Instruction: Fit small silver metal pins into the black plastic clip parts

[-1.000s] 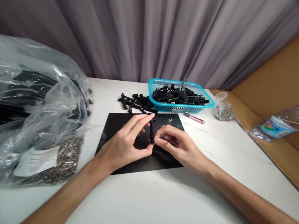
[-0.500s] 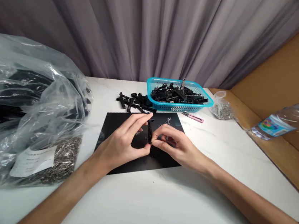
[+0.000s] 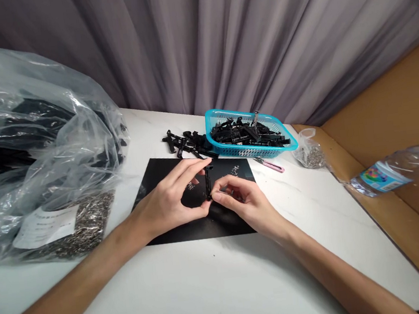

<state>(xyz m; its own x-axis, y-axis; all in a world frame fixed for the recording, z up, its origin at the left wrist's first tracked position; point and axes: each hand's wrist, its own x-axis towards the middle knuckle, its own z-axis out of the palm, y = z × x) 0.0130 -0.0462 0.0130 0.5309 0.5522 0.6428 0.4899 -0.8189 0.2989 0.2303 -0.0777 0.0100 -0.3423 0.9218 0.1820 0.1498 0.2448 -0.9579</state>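
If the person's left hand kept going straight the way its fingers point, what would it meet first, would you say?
Probably the loose pile of black plastic clips beyond the black mat; the left hand points up-right, though depth is unclear.

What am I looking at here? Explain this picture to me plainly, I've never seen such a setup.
There is no machine: a person wears a camera on the head, looking down at their own bare hands. The left hand pinches a slim black plastic clip part upright, and the right hand works at its lower end. Below them a black mat lies on the white table. Behind stand a blue basket of black parts, a loose pile of black parts, and on the left, plastic bags.
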